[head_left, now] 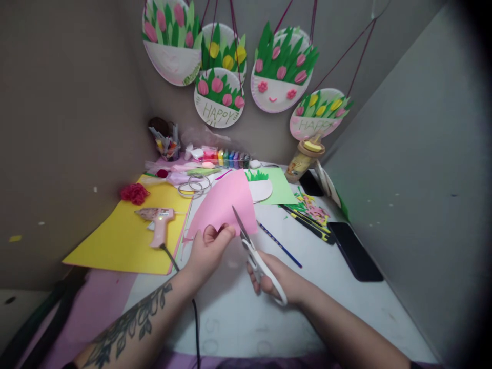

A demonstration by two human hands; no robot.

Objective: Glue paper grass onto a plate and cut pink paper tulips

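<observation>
Corner cup (168, 145) holds pens; left hand (207, 251) pinches pink sheet (225, 205).

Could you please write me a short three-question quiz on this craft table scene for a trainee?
1. True or false: the left hand grips the lower edge of the pink sheet.
2. What does the right hand hold? A) the glue gun B) the white-handled scissors C) the blue pencil
3. On which coloured sheet does the pink glue gun lie?

Key:
1. True.
2. B: the white-handled scissors, blades pointing up at the pink sheet. The blue pencil lies on the table.
3. The yellow sheet, left of the hands.
</observation>
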